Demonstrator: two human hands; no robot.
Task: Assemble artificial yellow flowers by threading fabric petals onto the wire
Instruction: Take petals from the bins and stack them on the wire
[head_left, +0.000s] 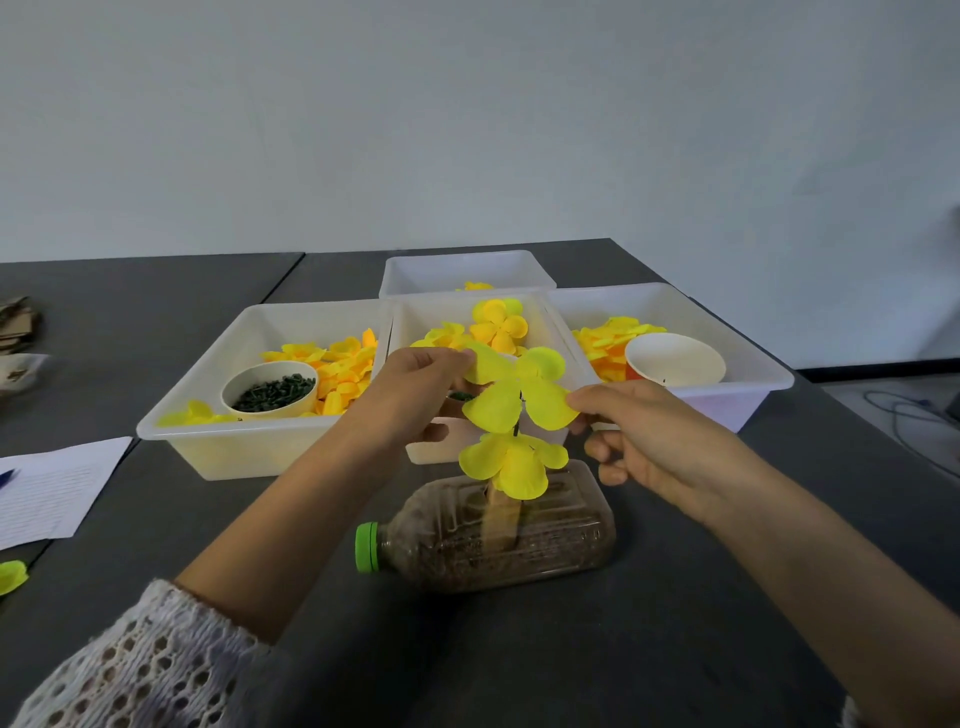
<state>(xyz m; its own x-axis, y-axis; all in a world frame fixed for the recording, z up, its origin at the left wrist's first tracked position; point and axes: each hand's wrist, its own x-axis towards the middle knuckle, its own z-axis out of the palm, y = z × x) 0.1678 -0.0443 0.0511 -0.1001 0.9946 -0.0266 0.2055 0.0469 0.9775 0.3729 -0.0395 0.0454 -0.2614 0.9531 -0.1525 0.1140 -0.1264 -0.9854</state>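
Our left hand (415, 395) pinches one edge of the top yellow flower (519, 389), with the thumb under and the fingers curled over a petal. Our right hand (644, 436) pinches a petal on the other side with its fingertips, and the rest of its fingers curl loosely. The flower sits on a thin dark wire (516, 429). A second yellow flower (511, 464) sits lower on the same wire. The wire goes down toward a plastic bottle (498, 535) that lies on its side on the dark counter (571, 649), full of brown stuff, with a green cap (367, 546). Behind it we see four white trays (249, 441) with loose yellow petals (337, 364). A cup of small green bits (270, 391) sits in the left tray. An empty-looking paper cup (674, 358) sits in the right tray. Some lined paper (52, 493) lies at the left
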